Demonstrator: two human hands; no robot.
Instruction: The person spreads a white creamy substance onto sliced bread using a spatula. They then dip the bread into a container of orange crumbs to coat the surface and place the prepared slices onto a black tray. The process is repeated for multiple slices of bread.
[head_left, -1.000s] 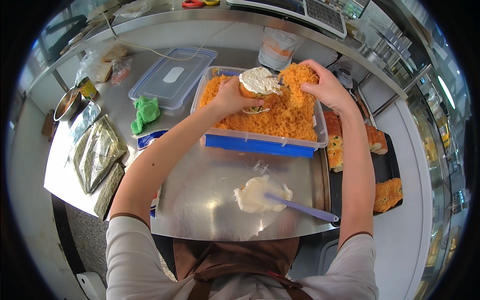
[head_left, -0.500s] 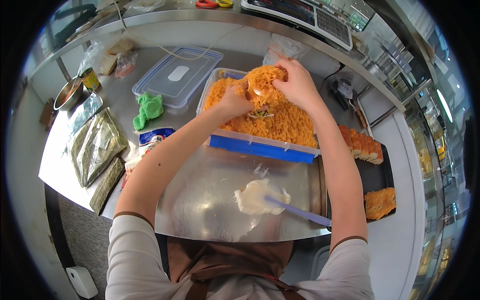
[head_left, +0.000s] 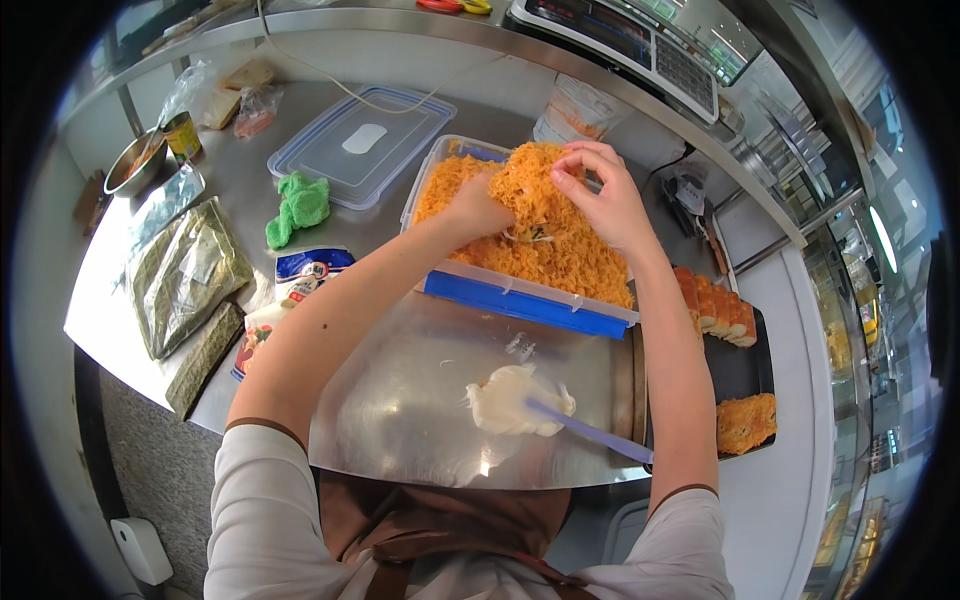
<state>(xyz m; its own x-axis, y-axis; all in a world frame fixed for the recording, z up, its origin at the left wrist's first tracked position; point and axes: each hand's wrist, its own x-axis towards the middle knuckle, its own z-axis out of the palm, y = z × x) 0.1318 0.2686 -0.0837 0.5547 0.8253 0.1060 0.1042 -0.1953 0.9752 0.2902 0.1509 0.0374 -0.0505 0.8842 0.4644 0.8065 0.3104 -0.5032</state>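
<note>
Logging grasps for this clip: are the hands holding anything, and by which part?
Cannot be told. Both hands, left hand and right hand, press into the orange shreds in the tub; a dark-and-white bit shows between them.

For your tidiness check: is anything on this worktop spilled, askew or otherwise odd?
Little stands out. A white creamy blob sits straight on the steel sheet with a pale blue spatula lying in it, and small white smears lie beside the orange-crumb tub.
</note>
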